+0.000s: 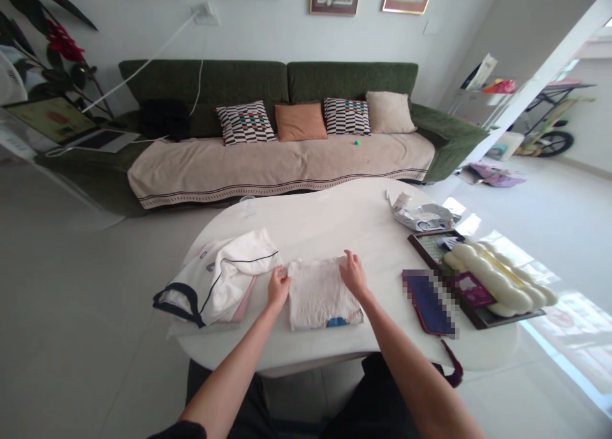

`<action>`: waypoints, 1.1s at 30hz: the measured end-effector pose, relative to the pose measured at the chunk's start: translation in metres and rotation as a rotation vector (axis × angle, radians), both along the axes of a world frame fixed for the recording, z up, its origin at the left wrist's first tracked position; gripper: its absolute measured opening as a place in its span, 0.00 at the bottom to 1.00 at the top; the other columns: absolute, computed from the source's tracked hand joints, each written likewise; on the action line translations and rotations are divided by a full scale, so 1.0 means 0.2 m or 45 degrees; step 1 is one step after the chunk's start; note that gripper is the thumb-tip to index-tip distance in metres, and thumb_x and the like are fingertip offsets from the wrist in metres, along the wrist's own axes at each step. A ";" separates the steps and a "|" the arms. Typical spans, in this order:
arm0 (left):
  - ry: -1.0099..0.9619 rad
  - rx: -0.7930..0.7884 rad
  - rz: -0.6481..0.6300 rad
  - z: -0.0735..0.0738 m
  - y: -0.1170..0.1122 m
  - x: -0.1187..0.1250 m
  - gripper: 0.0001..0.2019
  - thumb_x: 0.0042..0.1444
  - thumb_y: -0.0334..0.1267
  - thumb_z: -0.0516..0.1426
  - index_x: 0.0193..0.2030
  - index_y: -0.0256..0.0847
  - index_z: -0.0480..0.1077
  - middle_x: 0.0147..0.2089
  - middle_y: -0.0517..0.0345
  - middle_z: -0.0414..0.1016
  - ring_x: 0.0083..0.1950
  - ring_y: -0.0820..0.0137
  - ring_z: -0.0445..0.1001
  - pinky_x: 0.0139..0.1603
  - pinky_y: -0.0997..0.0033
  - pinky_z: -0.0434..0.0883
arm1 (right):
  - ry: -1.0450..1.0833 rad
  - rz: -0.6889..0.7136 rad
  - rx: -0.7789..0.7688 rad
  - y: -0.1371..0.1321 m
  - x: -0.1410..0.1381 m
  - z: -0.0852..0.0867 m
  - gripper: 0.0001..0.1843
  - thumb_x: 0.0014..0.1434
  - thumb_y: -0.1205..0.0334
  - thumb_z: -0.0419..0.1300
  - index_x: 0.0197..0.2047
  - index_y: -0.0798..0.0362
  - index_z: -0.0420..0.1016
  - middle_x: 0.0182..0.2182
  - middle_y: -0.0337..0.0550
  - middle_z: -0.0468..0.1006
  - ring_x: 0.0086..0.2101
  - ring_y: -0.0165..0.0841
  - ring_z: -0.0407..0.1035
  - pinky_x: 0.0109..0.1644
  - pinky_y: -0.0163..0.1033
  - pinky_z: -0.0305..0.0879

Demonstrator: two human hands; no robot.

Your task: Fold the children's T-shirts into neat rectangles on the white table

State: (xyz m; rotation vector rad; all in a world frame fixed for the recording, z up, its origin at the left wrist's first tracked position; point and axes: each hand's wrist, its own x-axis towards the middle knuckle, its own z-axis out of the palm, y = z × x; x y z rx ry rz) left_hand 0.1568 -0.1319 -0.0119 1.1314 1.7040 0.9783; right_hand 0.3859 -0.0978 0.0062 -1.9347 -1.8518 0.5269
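Note:
A folded white garment (315, 292) with a blue print near its front edge lies flat on the white table (329, 216) in front of me. My left hand (278, 287) is at its left edge, thumb and fingers closed on the fabric. At the far right corner, my right hand (354, 273) has its fingers bent over the edge and closed on the cloth. Just left of my left hand lies a loosely spread white garment (239, 254) with dark navy trim. Some pink cloth (245, 304) shows from under it.
Right of my hands lie a blurred dark blue pouch-like item (430, 302) with a strap and a dark-rimmed tray (421, 243) holding a puffy cream object (497, 276). Behind the tray rests a silvery plastic packet (425, 217). A clear cup (247, 206) stands at the back left. Beyond is a green sofa (354, 79).

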 end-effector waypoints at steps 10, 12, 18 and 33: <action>1.028 0.603 -0.793 -0.02 -0.12 0.18 0.25 0.58 0.45 0.48 0.62 0.48 0.53 0.66 0.55 0.49 0.67 0.54 0.40 0.61 0.48 0.49 | -0.296 0.432 0.057 -0.32 -0.25 -0.12 0.29 0.58 0.62 0.45 0.63 0.44 0.49 0.64 0.40 0.45 0.62 0.42 0.33 0.59 0.59 0.37; 1.113 0.584 -0.724 -0.05 -0.12 0.17 0.27 0.57 0.50 0.47 0.63 0.50 0.50 0.67 0.55 0.46 0.67 0.52 0.38 0.61 0.48 0.47 | -0.395 0.413 0.029 -0.31 -0.23 -0.13 0.29 0.59 0.56 0.45 0.64 0.41 0.45 0.65 0.39 0.41 0.62 0.43 0.30 0.59 0.60 0.37; 1.198 0.448 -0.554 -0.05 -0.11 0.13 0.36 0.51 0.60 0.49 0.64 0.48 0.48 0.68 0.51 0.40 0.66 0.47 0.36 0.60 0.45 0.46 | -0.485 0.221 -0.044 -0.20 -0.03 -0.13 0.35 0.58 0.40 0.42 0.65 0.40 0.36 0.65 0.40 0.36 0.62 0.42 0.32 0.57 0.60 0.40; 0.930 0.321 -0.439 -0.01 0.01 0.06 0.23 0.51 0.45 0.55 0.55 0.45 0.64 0.59 0.52 0.61 0.60 0.56 0.56 0.57 0.55 0.56 | -0.316 0.052 -0.197 -0.02 0.05 -0.04 0.22 0.60 0.52 0.47 0.57 0.49 0.59 0.55 0.51 0.61 0.55 0.41 0.53 0.52 0.51 0.56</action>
